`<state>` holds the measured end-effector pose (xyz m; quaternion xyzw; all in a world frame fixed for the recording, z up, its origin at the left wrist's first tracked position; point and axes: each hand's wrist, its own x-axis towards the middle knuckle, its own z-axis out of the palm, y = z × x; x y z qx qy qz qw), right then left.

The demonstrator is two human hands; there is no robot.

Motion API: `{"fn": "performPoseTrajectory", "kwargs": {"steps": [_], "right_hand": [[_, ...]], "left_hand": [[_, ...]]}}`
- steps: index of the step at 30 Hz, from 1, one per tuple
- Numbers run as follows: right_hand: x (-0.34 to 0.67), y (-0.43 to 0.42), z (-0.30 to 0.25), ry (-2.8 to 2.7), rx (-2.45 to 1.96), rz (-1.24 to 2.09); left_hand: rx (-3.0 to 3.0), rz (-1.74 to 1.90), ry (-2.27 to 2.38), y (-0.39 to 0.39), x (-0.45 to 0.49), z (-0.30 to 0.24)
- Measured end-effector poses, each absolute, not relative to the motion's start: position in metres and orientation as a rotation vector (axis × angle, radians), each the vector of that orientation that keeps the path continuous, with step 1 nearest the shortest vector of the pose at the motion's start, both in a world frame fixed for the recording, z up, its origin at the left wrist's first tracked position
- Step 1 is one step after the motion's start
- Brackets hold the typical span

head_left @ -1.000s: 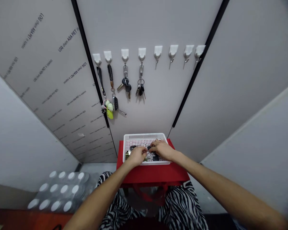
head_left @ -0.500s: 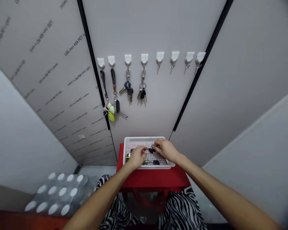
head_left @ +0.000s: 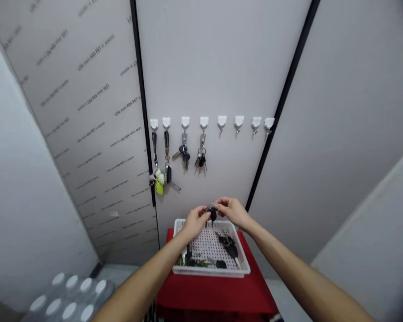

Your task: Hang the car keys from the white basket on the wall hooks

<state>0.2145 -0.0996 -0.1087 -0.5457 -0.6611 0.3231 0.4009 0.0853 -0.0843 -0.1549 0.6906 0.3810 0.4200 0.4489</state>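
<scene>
Both hands are raised above the far rim of a white perforated basket (head_left: 243, 264). My left hand (head_left: 196, 221) and my right hand (head_left: 233, 210) pinch a small bunch of keys (head_left: 212, 213) with a black head between their fingertips. More keys (head_left: 229, 245) lie loose in the basket, some with black heads. On the wall behind runs a row of white hooks (head_left: 221, 120). The left ones carry key bunches (head_left: 200, 159), one with a yellow-green tag (head_left: 159, 186). The right ones are bare.
The basket stands on a red stool or small table (head_left: 215, 295). A shrink-wrapped pack of white-capped bottles (head_left: 67, 295) lies on the floor at lower left. Grey wall panels with black seams (head_left: 141, 98) close in the space.
Both hands have lifted out of the basket with a key bunch held between them. The camera view has tilted up, so hooks and basket sit lower in the picture.
</scene>
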Motion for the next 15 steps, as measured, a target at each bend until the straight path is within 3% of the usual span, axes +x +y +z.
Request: {"fn": "performPoseTrajectory", "kwargs": {"steps": [10,15], "right_hand": [[0.203,-0.062,0.018,-1.343,-1.187,0.579],[0.206,-0.037,0.054,-1.179,-1.208,0.43]], "left_hand": [[1.749,1.577,1.002,-0.053,0.1,-0.026],[2.002,1.507,1.187,-0.047,0.105,0.018]]}}
